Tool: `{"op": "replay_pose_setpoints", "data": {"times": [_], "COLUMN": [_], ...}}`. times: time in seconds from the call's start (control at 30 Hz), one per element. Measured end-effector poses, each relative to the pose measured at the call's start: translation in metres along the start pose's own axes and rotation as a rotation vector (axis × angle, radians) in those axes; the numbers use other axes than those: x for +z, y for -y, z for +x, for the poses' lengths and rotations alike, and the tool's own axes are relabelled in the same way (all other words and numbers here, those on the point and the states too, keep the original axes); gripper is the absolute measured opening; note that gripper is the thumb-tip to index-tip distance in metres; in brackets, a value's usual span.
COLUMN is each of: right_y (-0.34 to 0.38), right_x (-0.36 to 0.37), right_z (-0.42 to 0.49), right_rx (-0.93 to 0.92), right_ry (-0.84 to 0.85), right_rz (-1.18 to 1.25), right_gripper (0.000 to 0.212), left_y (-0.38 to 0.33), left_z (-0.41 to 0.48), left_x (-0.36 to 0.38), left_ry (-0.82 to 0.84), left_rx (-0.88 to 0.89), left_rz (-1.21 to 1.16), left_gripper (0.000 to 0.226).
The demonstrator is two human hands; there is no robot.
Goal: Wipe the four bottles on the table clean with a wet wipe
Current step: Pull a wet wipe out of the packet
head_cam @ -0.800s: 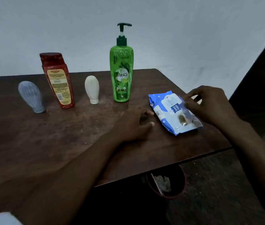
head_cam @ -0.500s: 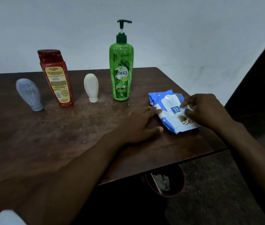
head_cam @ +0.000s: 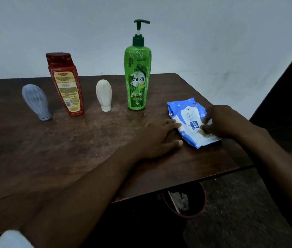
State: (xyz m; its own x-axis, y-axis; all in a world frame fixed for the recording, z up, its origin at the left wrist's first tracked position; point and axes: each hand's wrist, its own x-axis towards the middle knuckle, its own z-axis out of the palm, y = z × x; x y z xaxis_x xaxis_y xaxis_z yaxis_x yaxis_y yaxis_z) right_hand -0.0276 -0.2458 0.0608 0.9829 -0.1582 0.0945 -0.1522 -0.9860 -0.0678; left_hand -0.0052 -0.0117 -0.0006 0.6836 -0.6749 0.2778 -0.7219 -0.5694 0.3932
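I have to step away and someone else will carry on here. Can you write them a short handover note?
Left hand: flat on the table, fingertips against the wipes pack.
Right hand: on the pack, fingers curled at its flap.
Bottles: grey bottle, red bottle, white bottle and green pump bottle stand upright in a row at the back, none being touched.
Done: nothing that shows; no wipe is out.
Left: pull a wipe, then wipe all four bottles.
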Motion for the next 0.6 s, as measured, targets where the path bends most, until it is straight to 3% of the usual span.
{"op": "replay_pose_setpoints", "data": {"times": [0.33, 0.6], "right_y": [0.007, -0.001], "right_x": [-0.017, -0.036], "right_z": [-0.01, -0.01], "right_rx": [0.044, 0.127], "right_ry": [-0.185, -0.199], "right_rz": [0.204, 0.88], "right_gripper": [0.014, 0.035], "left_y": [-0.001, -0.002], "left_z": [-0.001, 0.0], "left_x": [0.0, -0.002], "left_ry": [0.024, 0.051], "left_rx": [-0.009, -0.02], "left_rz": [0.014, 0.021], "left_gripper": [0.065, 0.065]}}
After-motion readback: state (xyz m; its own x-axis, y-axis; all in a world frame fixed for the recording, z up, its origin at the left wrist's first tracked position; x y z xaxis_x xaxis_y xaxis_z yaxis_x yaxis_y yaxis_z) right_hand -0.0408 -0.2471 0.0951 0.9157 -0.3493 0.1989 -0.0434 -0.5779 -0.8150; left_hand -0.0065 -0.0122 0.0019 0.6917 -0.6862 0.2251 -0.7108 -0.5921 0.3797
